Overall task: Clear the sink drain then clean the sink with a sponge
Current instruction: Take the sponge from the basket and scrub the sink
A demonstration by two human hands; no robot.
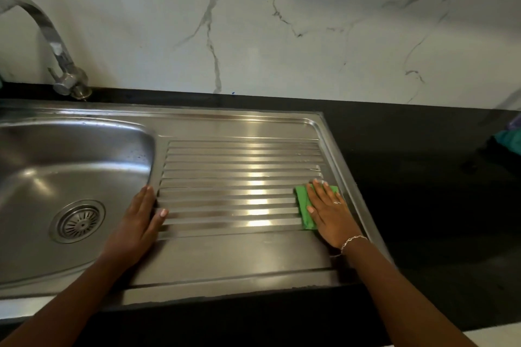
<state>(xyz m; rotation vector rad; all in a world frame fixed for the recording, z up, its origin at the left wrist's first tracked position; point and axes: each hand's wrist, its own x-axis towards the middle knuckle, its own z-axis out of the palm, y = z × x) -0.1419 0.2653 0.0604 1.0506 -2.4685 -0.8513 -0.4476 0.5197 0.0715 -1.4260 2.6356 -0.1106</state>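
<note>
A stainless steel sink (84,132) fills the left of the head view, with a round drain strainer (77,221) in its basin. Its ribbed drainboard (239,177) stretches to the right. My right hand (328,213) lies flat on a green sponge (303,205) at the drainboard's right end, fingers spread over it. My left hand (138,222) rests palm down on the ridge between basin and drainboard, holding nothing.
A curved chrome tap (56,48) stands at the back left. A black countertop (423,177) surrounds the sink, with a teal and purple object (511,138) at its far right edge. A white marble wall (282,22) rises behind.
</note>
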